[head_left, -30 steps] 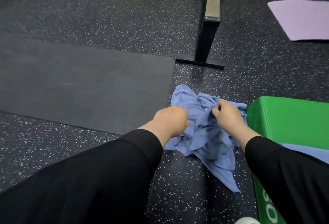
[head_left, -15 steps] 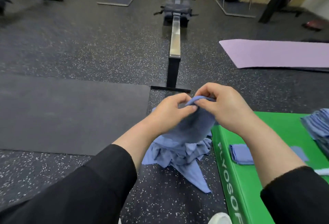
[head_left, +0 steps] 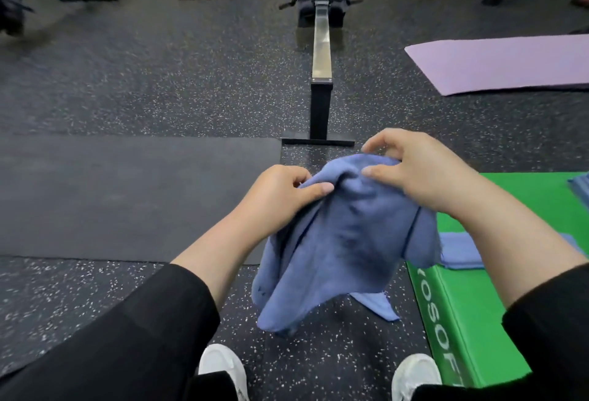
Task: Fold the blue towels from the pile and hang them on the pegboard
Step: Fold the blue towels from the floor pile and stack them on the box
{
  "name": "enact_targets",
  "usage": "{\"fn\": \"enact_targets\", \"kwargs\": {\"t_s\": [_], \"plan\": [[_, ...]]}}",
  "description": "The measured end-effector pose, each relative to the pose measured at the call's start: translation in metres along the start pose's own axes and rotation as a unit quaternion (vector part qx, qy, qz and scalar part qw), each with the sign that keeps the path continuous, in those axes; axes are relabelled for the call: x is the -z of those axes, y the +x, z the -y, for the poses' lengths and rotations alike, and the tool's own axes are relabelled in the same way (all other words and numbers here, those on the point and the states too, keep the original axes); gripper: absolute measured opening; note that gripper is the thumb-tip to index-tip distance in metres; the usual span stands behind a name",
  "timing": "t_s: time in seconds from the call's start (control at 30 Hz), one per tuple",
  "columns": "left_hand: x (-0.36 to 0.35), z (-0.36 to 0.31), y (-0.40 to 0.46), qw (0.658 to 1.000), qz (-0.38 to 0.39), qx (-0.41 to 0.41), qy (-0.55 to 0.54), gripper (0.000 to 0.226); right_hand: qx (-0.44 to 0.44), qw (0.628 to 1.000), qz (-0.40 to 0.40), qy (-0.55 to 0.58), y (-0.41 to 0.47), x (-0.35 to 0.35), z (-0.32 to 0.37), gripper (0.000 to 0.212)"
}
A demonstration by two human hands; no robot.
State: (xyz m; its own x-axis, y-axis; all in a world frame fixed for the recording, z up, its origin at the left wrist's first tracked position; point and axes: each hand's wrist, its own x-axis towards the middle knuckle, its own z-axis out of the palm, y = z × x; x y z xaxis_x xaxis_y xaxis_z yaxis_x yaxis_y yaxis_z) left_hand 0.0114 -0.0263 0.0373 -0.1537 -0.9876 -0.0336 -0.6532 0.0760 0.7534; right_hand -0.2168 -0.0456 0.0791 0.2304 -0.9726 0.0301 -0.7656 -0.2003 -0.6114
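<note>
A crumpled blue towel (head_left: 344,241) hangs in the air in front of me, held by its top edge. My left hand (head_left: 280,193) pinches the towel's upper left edge between thumb and fingers. My right hand (head_left: 411,171) grips the upper right edge with curled fingers. Behind the hanging towel, a corner of another blue towel (head_left: 379,308) lies on the floor. A folded blue towel (head_left: 462,251) rests on the green box (head_left: 478,321). A stack of blue towels (head_left: 580,190) shows at the right edge. No pegboard is in view.
A rowing machine (head_left: 320,59) stands straight ahead on the speckled floor. A black mat (head_left: 127,193) lies to the left, a purple mat (head_left: 503,63) at the far right. My white shoes (head_left: 223,368) show below. Equipment stands line the back wall.
I have lifted one towel off the floor pile and raised it higher. My hands have moved apart along its top edge, and the view has tilted down to my shoes.
</note>
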Motion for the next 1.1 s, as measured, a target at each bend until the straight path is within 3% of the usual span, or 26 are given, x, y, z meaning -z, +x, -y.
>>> {"fn": "enact_targets", "kwargs": {"t_s": [0.13,0.17,0.23,0.3,0.37,0.53,0.63,0.73,0.8,0.9,1.1], "plan": [[0.000,-0.010,0.002,0.999,0.011,-0.034,-0.012,0.046,0.047,0.994,0.098,0.029,0.006,-0.019,0.013,0.053],[0.000,-0.012,0.004,0.999,0.014,-0.038,-0.020,0.045,0.060,0.992,0.110,0.032,0.008,-0.024,0.015,0.050],[-0.001,-0.015,0.008,0.998,0.008,-0.044,-0.037,0.041,0.082,0.987,0.130,0.038,0.012,-0.034,0.017,0.027],[-0.001,-0.015,0.013,0.998,-0.003,-0.040,-0.048,0.037,0.068,0.990,0.117,0.036,0.018,-0.038,0.014,0.005],[0.001,-0.011,0.017,0.998,-0.007,-0.028,-0.059,0.032,0.045,0.996,0.077,0.021,0.023,-0.036,0.009,0.017],[0.012,0.009,0.020,0.998,0.042,0.033,-0.026,0.029,-0.035,0.999,-0.035,-0.020,0.031,-0.027,-0.008,0.016],[0.016,0.014,0.020,0.999,0.027,0.021,-0.027,0.024,-0.039,0.999,-0.005,-0.013,0.031,-0.027,-0.013,0.007],[0.015,0.007,0.019,1.000,0.021,-0.009,-0.009,0.020,0.018,0.996,0.084,0.028,0.026,-0.032,-0.002,0.035],[0.013,0.003,0.019,0.999,0.027,-0.024,-0.010,0.021,0.054,0.992,0.114,0.030,0.023,-0.037,0.005,0.037],[0.013,-0.001,0.019,0.999,0.021,-0.036,-0.017,0.019,0.052,0.992,0.110,0.043,0.023,-0.040,0.006,0.005],[0.022,0.010,0.016,0.999,0.043,0.014,0.011,0.010,-0.032,0.999,-0.013,-0.006,0.027,-0.029,-0.003,0.012]]}}
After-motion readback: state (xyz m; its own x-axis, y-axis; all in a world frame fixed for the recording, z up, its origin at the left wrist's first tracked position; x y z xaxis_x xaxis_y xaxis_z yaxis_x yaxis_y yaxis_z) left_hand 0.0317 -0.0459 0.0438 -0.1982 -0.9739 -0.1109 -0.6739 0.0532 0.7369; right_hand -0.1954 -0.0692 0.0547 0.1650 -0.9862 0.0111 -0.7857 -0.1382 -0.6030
